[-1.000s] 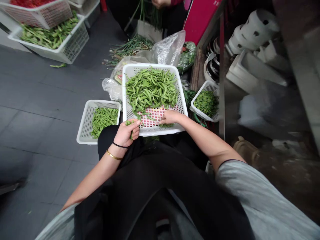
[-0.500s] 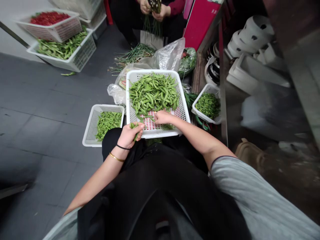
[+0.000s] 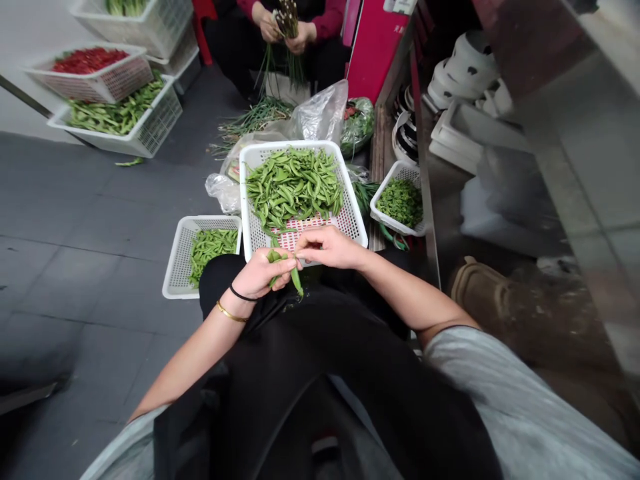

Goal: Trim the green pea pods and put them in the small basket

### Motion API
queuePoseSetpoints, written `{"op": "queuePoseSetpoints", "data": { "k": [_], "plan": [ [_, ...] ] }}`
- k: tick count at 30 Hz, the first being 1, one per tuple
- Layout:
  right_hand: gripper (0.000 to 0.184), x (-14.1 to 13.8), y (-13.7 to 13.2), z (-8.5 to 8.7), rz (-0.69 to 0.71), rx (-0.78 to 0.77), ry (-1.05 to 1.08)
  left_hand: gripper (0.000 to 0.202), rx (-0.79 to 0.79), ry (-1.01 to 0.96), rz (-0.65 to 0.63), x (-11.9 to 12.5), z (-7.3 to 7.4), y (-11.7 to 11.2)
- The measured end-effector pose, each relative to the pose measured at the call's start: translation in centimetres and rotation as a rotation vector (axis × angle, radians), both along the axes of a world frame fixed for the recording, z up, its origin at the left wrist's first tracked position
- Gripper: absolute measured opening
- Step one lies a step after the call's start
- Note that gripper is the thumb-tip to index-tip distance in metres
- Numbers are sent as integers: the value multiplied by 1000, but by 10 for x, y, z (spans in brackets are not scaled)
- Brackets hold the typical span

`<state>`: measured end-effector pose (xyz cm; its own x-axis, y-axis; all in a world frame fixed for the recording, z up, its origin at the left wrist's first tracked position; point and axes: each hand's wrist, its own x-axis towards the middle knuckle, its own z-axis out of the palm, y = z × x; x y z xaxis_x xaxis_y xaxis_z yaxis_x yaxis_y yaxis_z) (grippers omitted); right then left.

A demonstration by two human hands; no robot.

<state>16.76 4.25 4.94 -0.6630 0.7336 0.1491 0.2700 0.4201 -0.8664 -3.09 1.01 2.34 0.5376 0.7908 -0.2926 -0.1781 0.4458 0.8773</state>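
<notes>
My left hand [image 3: 267, 272] is closed around a few green pea pods [image 3: 296, 283], with one pod hanging down below the fingers. Close beside it, my right hand [image 3: 330, 247] pinches at the end of a pod, thumb and forefinger together near the left thumb. Both hands are over the near rim of a white perforated basket [image 3: 356, 212]. A heap of pea pods [image 3: 295, 183] fills its far part, while the red-patterned bottom shows nearer me. To the left, a smaller white basket [image 3: 175, 267] contains more pods [image 3: 213, 248].
A basket of leafy greens [image 3: 400, 202] stands right, beside a metal shelf. Ahead are plastic bags [image 3: 320, 117], scallions [image 3: 260, 120] and another person's hands [image 3: 285, 33] with a bunch of stalks. Stacked baskets [image 3: 153, 127] of red peppers and green vegetables stand far left.
My right hand has come back from inside the basket to meet my left hand. A pod now hangs below the left fingers. The view has shifted slightly.
</notes>
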Motion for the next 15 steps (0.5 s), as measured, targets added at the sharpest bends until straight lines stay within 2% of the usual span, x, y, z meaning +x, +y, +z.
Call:
{"op": "queuePoseSetpoints", "data": {
  "k": [3, 6, 9, 11, 15],
  "plan": [
    [12, -1, -5, 4, 68, 11, -6, 27, -71, -30, -99, -1, 0, -4],
    [11, -9, -12, 1, 36, 120, -106, 29, -143, -72, -62, 3, -4, -7],
    [15, -14, -19, -4, -179, 327, -222, 31, -188, -101, 164, 8, -8, -7],
    [18, -8, -21, -7, -287, 405, -243, 31, -180, -79, 337, 8, -10, -6],
    [17, 20, -15, -4, -384, 348, -227, 28, -41, 41, 565, 0, -10, -2]
  ]
}}
